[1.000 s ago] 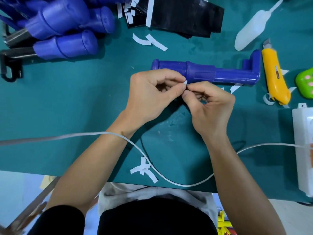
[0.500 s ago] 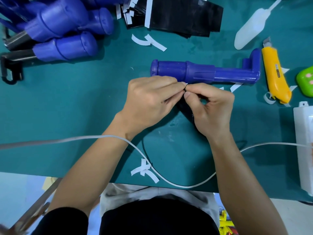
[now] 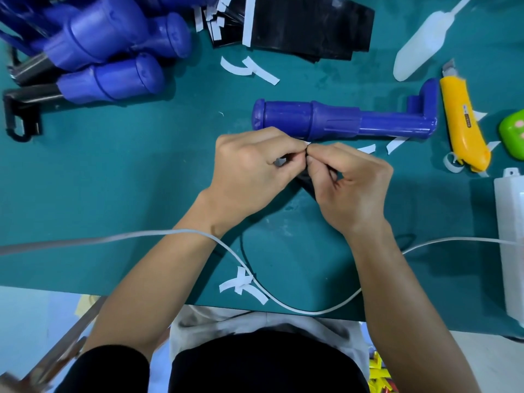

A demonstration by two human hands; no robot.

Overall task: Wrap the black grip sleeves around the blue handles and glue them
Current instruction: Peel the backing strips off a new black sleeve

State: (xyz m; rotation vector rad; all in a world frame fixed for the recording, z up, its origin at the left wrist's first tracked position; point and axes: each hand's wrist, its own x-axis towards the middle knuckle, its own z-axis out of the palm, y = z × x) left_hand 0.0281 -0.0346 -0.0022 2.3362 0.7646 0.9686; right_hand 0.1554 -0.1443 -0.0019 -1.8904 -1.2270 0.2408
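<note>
A blue handle (image 3: 343, 120) lies flat on the green table, just beyond my hands. My left hand (image 3: 249, 171) and my right hand (image 3: 351, 182) meet fingertip to fingertip below it. Together they pinch a small black grip sleeve (image 3: 307, 181), mostly hidden under my right hand, with a white backing tab at its top edge. A stack of black grip sleeves (image 3: 306, 26) with white strips lies at the back. A white glue bottle (image 3: 422, 45) lies at the back right.
A heap of blue handles (image 3: 110, 49) fills the back left. A yellow utility knife (image 3: 462, 126), a green object (image 3: 513, 134) and a white box (image 3: 510, 236) sit at the right. A white cable (image 3: 255, 282) crosses the front edge, and peeled white strips (image 3: 242, 285) lie about.
Both hands have drawn slightly toward me, away from the blue handle, still pinching the sleeve's edge together. The fingertips have closed tighter together.
</note>
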